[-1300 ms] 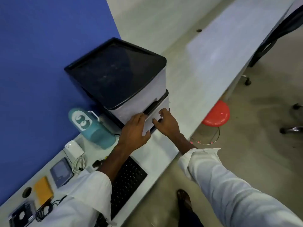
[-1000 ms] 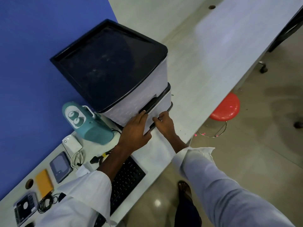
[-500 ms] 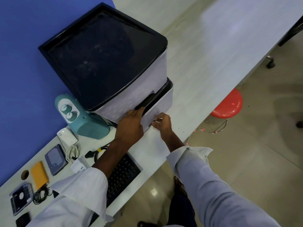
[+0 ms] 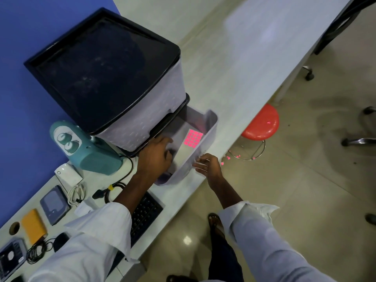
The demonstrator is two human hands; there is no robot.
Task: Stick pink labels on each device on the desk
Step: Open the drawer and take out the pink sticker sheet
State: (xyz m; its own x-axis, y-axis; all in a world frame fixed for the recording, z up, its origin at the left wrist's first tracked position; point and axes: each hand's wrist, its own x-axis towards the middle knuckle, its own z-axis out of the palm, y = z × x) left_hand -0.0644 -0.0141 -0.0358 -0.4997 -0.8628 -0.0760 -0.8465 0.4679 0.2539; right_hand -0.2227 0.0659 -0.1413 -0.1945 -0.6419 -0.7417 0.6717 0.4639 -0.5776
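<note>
1. A grey drawer unit (image 4: 130, 94) with a black top stands on the tabletop (image 4: 240, 64) against the blue wall; its lower drawer (image 4: 205, 137) is pulled out toward the tabletop's front edge.
2. A sheet of pink labels (image 4: 193, 138) lies flat on the drawer floor, near the drawer's front wall.
3. The left hand (image 4: 156, 157) reaches into the drawer's near end, beside the sheet but not on it; whether its grip is spread or curled shut I cannot tell.
4. The right hand (image 4: 208, 164) rests at the outside of the drawer's front wall, its grip spread, fingers loosely extended and holding nothing.
5. Left of the unit, along the wall edge of the tabletop, sit a teal speaker (image 4: 87, 153), a white power bank (image 4: 68, 174) with coiled cable, a grey drive (image 4: 54, 204), and an orange case (image 4: 33, 225).
6. A black keyboard (image 4: 146, 212) lies at the front edge, partly under the left sleeve.
7. A red stool (image 4: 261, 125) stands on the floor beyond that edge.
</note>
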